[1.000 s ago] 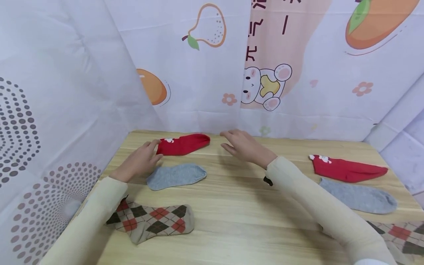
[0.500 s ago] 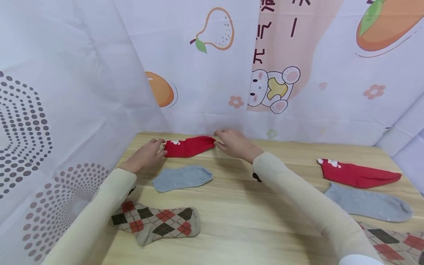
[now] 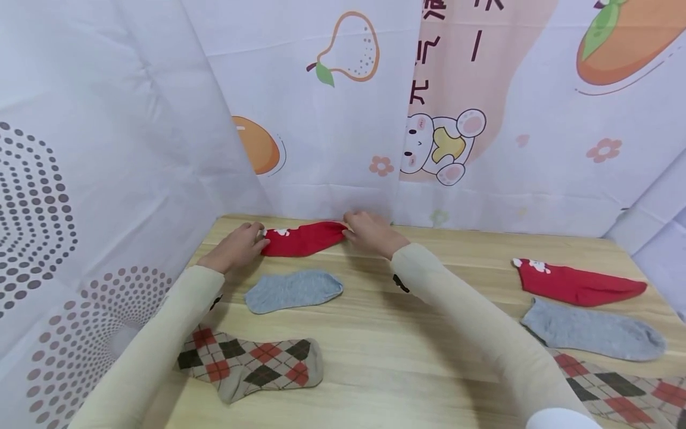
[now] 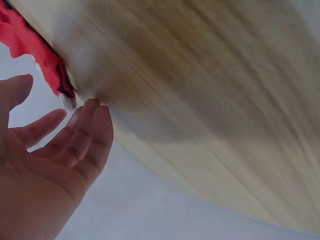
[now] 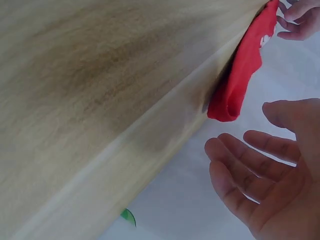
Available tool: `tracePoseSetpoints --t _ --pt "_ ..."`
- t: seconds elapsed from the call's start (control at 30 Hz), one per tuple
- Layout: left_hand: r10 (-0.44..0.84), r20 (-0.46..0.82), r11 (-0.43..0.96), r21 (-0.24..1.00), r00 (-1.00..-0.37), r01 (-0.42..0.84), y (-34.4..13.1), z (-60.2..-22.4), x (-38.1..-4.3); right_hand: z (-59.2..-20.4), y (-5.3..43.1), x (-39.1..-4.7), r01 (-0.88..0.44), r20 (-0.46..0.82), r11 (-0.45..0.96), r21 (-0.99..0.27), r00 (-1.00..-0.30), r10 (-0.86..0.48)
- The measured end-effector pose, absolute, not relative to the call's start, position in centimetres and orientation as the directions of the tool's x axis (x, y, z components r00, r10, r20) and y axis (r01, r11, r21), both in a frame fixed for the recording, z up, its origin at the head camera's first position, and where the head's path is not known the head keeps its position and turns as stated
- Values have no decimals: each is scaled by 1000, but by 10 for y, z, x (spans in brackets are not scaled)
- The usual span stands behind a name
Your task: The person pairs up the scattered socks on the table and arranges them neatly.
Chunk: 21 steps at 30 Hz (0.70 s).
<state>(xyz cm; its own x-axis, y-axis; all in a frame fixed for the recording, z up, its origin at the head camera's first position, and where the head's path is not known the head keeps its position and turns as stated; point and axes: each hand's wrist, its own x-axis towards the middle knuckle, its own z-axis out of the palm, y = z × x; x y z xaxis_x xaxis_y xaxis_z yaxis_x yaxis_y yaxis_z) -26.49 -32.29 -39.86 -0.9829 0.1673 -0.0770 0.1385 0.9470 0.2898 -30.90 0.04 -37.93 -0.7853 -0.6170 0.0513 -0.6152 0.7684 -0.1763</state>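
Observation:
A red sock with a white figure at its cuff lies flat near the table's back edge. My left hand is at the cuff end; in the left wrist view its fingers are spread in a loose bend beside the white tip. At the toe end is my right hand. The right wrist view shows that hand with relaxed fingers and a raised thumb, and a gap before the red sock. Below this sock lie a grey sock and an argyle sock.
On the right of the wooden table lie another red sock, a grey sock and an argyle sock, partly behind my right sleeve. A printed white curtain stands along the back edge.
My right hand has moved left to the red sock's toe end. The left hand stays by the cuff, a little closer to it. The head view has shifted slightly.

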Motion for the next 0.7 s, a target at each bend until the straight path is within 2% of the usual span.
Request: tracePoseSetpoints --t 0.37,0.7 --pt "142 -109 961 254 -984 111 -315 -404 -279 -394 -11 -321 -559 -57 818 -136 -820 -569" --pt "116 -225 954 296 -967 46 -322 -401 -292 -411 -12 -343 -455 -187 836 -307 -833 -521"
